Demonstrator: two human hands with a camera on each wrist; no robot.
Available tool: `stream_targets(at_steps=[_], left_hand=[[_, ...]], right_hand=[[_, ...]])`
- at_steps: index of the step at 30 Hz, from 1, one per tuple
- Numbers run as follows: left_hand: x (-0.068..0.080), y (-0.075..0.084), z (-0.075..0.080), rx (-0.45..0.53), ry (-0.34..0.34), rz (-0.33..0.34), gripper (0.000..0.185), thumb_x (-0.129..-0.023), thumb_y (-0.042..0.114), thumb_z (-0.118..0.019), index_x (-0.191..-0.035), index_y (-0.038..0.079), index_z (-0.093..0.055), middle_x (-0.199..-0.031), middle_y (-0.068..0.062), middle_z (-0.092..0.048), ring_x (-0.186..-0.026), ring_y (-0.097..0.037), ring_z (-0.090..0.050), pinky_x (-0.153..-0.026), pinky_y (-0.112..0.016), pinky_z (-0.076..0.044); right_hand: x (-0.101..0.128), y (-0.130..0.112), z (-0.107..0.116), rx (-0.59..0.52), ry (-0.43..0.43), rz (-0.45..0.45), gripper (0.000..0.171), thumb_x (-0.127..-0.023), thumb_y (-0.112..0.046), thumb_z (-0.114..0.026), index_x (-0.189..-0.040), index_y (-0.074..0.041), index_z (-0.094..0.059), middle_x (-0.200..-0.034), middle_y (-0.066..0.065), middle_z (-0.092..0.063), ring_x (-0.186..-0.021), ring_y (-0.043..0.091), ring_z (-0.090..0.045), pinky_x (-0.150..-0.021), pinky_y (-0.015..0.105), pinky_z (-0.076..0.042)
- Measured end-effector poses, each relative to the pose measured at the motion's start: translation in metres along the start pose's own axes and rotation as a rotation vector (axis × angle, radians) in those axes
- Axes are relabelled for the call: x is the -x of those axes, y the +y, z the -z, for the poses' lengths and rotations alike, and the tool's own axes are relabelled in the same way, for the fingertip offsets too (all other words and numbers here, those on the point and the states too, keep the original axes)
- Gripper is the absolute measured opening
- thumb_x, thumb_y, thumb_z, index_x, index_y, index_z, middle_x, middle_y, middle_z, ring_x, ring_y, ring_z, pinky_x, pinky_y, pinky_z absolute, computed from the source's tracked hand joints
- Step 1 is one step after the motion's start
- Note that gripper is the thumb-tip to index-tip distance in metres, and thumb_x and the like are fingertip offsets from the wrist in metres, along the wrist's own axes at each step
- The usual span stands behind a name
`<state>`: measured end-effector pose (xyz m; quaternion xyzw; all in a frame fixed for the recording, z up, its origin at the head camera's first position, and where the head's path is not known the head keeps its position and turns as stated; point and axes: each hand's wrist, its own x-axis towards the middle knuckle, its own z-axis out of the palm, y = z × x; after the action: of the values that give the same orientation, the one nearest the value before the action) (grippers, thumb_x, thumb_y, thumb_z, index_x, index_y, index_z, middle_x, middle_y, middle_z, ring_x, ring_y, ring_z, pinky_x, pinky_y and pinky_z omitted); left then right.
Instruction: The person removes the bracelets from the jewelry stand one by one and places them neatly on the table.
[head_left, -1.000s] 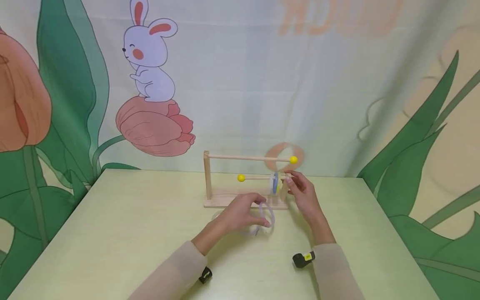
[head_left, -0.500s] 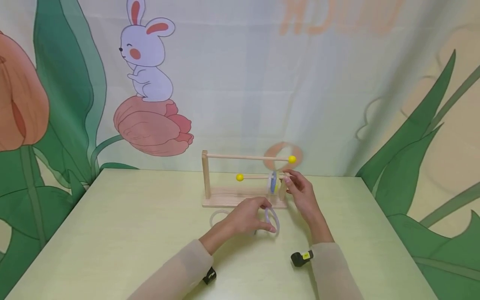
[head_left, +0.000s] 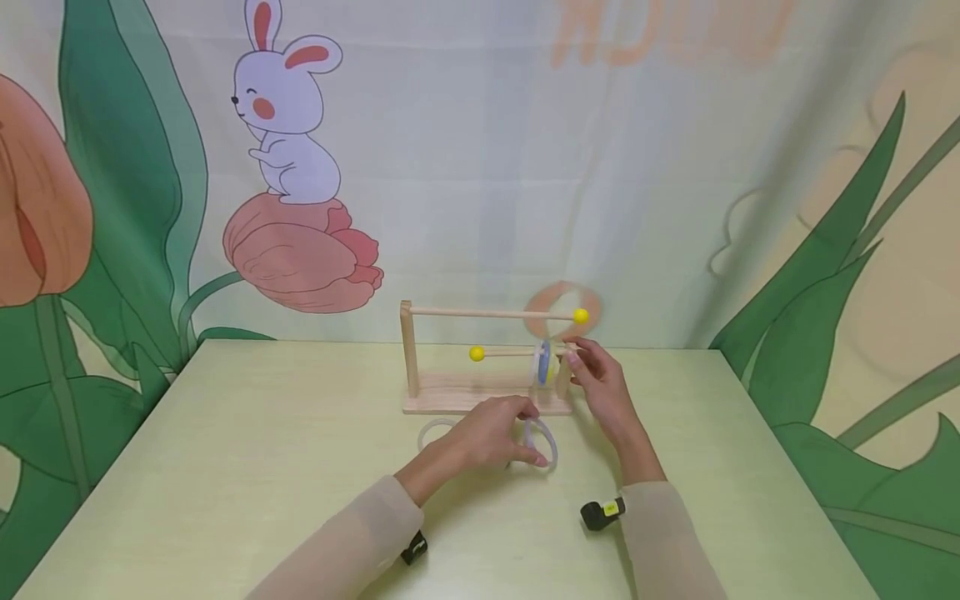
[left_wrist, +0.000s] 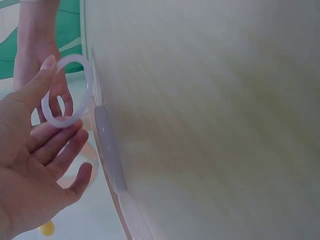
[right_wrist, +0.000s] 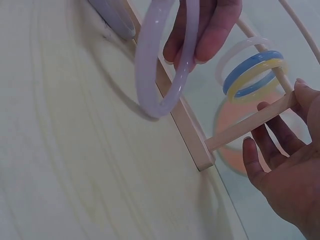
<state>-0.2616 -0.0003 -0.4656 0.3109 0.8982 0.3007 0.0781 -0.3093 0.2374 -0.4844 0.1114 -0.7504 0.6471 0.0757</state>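
A wooden rack (head_left: 450,406) stands at the back of the table, with two horizontal rods tipped by yellow balls. White, blue and yellow rings (head_left: 543,364) hang on the lower rod next to the right post (right_wrist: 250,125). My right hand (head_left: 573,358) grips that post, thumb on top and fingers below. My left hand (head_left: 528,435) pinches a pale translucent ring (head_left: 542,442) just in front of the rack's base, held upright above the table. The ring (right_wrist: 165,65) shows large in the right wrist view. In the left wrist view the ring (left_wrist: 65,90) sits between thumb and fingers.
A second pale ring (head_left: 435,432) lies flat on the green table (head_left: 262,467), left of my left hand. A curtain printed with a rabbit and tulips hangs close behind the rack. Black wrist cameras (head_left: 602,512) sit on both sleeves.
My left hand has carried the pale ring slightly right and toward me, uncovering the second ring on the table. The right hand has stayed on the post.
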Motion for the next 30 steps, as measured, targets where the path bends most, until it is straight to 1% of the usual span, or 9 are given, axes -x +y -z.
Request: stream_targets(at_steps=[6,9,13,16,21,27,30], left_hand=[[-0.0022,-0.006,0.0029,-0.037,-0.026,-0.024,0.072,-0.077,0.047,-0.096,-0.133,0.011,-0.07,-0.129,-0.003,-0.073,-0.115,-0.015,-0.066,-0.1,-0.032,-0.053],[-0.0035,-0.0086,0.0022,-0.076,-0.034,-0.04,0.071,-0.076,0.046,-0.096,-0.133,0.011,-0.07,-0.128,-0.003,-0.074,-0.114,-0.015,-0.067,-0.098,-0.032,-0.053],[-0.0046,-0.0087,0.0002,-0.148,-0.042,-0.047,0.07,-0.076,0.046,-0.096,-0.133,0.012,-0.071,-0.129,-0.001,-0.074,-0.116,-0.016,-0.067,-0.099,-0.032,-0.053],[-0.0048,-0.0069,-0.001,-0.181,-0.051,-0.045,0.07,-0.076,0.046,-0.096,-0.134,0.014,-0.071,-0.13,0.001,-0.073,-0.117,-0.017,-0.067,-0.098,-0.033,-0.054],[-0.0049,-0.005,-0.0033,-0.207,-0.054,-0.039,0.07,-0.077,0.045,-0.096,-0.135,0.014,-0.071,-0.132,0.001,-0.072,-0.119,-0.019,-0.066,-0.099,-0.037,-0.054],[-0.0051,-0.0048,-0.0048,-0.251,-0.056,-0.037,0.07,-0.078,0.045,-0.096,-0.136,0.015,-0.071,-0.132,0.002,-0.073,-0.117,-0.019,-0.063,-0.099,-0.038,-0.053],[-0.0056,-0.0048,-0.0056,-0.26,-0.057,-0.036,0.07,-0.078,0.045,-0.095,-0.137,0.016,-0.071,-0.132,0.003,-0.073,-0.116,-0.018,-0.062,-0.099,-0.039,-0.052]], right_hand=[[-0.0012,-0.0001,0.0003,0.009,0.003,0.001,0.048,-0.11,-0.034,-0.059,-0.148,-0.006,-0.056,-0.136,0.034,-0.061,-0.122,0.046,-0.06,-0.1,0.053,-0.054],[-0.0014,0.0013,0.0004,0.012,0.005,-0.006,0.047,-0.11,-0.035,-0.058,-0.149,-0.007,-0.057,-0.136,0.033,-0.06,-0.123,0.046,-0.059,-0.1,0.051,-0.055],[-0.0013,0.0028,0.0006,0.009,0.008,-0.014,0.048,-0.11,-0.036,-0.059,-0.149,-0.008,-0.057,-0.138,0.032,-0.06,-0.123,0.043,-0.06,-0.102,0.056,-0.054],[-0.0011,0.0026,0.0006,0.012,0.012,-0.012,0.048,-0.11,-0.036,-0.059,-0.149,-0.008,-0.057,-0.138,0.032,-0.06,-0.123,0.042,-0.06,-0.102,0.056,-0.054],[0.0,0.0008,0.0,0.008,0.013,-0.019,0.046,-0.11,-0.034,-0.058,-0.148,-0.008,-0.057,-0.138,0.032,-0.06,-0.124,0.043,-0.058,-0.1,0.05,-0.055],[-0.0006,0.0003,-0.0002,0.007,0.01,-0.024,0.045,-0.111,-0.03,-0.057,-0.15,-0.008,-0.056,-0.138,0.03,-0.061,-0.123,0.043,-0.059,-0.101,0.054,-0.054],[-0.0008,-0.0004,0.0001,0.011,0.011,-0.018,0.045,-0.112,-0.029,-0.057,-0.151,-0.007,-0.055,-0.136,0.029,-0.063,-0.123,0.043,-0.06,-0.101,0.054,-0.055]])
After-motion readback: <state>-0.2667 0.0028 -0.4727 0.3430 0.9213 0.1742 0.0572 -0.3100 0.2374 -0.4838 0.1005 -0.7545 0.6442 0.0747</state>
